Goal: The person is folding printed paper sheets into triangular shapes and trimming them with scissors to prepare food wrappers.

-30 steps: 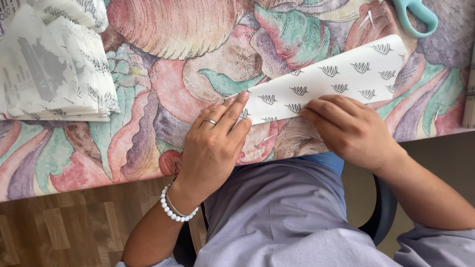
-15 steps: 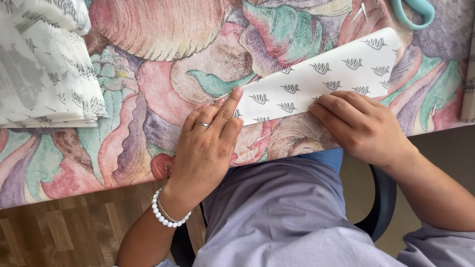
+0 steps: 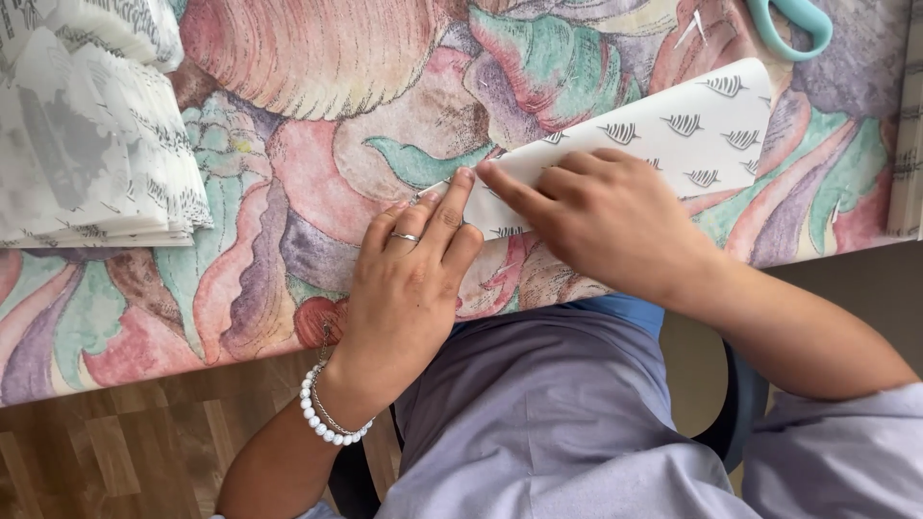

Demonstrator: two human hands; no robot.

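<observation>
Pressing flat near the table's front edge, both hands lie open on a folded white patterned paper (image 3: 673, 135): the left hand (image 3: 409, 279) fingers its pointed left corner, the right hand (image 3: 606, 216) covers its lower fold. Open floral tablecloth (image 3: 317, 125) spreads to the left. A stack of printed papers (image 3: 87, 144) sits well apart at far left; teal scissors (image 3: 788, 24) lie beyond the paper's upper right corner.

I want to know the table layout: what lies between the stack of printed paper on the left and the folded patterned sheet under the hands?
In the head view, only the flowered tablecloth lies between the paper stack and the folded sheet; nothing else rests there.
</observation>
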